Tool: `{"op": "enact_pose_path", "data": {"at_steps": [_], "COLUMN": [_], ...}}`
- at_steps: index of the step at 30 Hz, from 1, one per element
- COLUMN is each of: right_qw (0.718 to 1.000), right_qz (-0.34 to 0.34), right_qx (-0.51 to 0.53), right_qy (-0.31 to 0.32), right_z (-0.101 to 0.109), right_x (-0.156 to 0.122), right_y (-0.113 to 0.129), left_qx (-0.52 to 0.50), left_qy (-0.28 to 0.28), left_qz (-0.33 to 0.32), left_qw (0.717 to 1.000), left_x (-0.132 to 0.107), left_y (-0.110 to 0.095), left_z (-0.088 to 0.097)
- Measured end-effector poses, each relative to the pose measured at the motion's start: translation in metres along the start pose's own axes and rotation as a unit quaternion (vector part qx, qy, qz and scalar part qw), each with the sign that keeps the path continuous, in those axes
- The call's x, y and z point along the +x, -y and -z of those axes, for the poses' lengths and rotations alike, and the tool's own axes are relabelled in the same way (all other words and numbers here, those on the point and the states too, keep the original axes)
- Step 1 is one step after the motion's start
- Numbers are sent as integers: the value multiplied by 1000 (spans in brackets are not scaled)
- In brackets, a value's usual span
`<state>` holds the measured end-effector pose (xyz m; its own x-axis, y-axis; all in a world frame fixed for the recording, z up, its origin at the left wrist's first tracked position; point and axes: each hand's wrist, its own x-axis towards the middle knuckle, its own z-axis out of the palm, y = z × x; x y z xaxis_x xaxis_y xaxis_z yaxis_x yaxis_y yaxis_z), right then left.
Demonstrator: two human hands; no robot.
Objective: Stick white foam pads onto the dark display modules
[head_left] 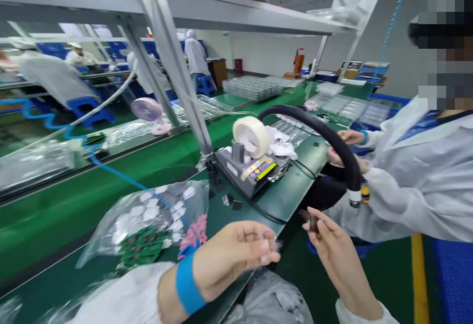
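My left hand [236,255] is low in the middle, above the green bench's near edge, fingers curled and pinched together on what looks like a thin clear film. It wears a blue wrist strap [186,284]. My right hand [332,250] is beside it to the right, fingers pinching a small dark part [313,221]. The two hands are a short gap apart. A clear bag [148,220] of white pieces and green boards lies just left of my left hand.
A tape dispenser [253,164] with a white roll sits mid-bench. A black flexible hose [332,142] arcs down to a nozzle above my right hand. A co-worker in white [417,176] sits at right. A pink fan [150,112], trays and more workers are behind.
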<state>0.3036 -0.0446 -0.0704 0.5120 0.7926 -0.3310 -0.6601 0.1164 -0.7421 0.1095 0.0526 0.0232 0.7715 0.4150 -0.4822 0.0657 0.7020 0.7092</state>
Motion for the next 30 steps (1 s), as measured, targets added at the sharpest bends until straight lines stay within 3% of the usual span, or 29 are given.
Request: {"op": "enact_pose_path", "data": {"at_steps": [2,4,7,11,14,16,18,21,23,26,30], "right_qw": [989,966,942,910,891,870,835,753,695,647,628], "right_qz": [-9,-34,-92,-158,-159,-98,44,321,437,473,460], "right_qx": [-99,-153,-160,-171,-175,-205,-279,-397,-430,-456,-476], "right_qy": [107,204,281,342,388,439,472,416,375,387,409], "right_z": [-37,-69,-104,-126,-129,-129,-131,-138,-144,-149,-151], "right_x": [-29,-55,-83,-99,-99,-97,-93,-90,-89,-89,-87], "right_y": [-14,-29,-49,-72,-87,-93,-94,-88,-81,-74,-73], "left_qx": [49,98,126,33,-22,-40,-48,-50,-46,-40,-23], "left_qy": [-23,-12,18,-2,-4,-29,-69,-99,-84,-69,-59], "left_qz": [-65,-115,-177,-308,-366,-374,-366,-350,-350,-357,-355], "left_qw": [996,988,976,951,930,926,927,930,932,931,933], "left_x": [-37,-68,-102,-122,-124,-123,-124,-127,-129,-131,-132], "left_y": [9,23,47,77,94,101,103,102,100,98,99], "left_z": [17,28,38,46,52,56,60,63,64,63,63]}}
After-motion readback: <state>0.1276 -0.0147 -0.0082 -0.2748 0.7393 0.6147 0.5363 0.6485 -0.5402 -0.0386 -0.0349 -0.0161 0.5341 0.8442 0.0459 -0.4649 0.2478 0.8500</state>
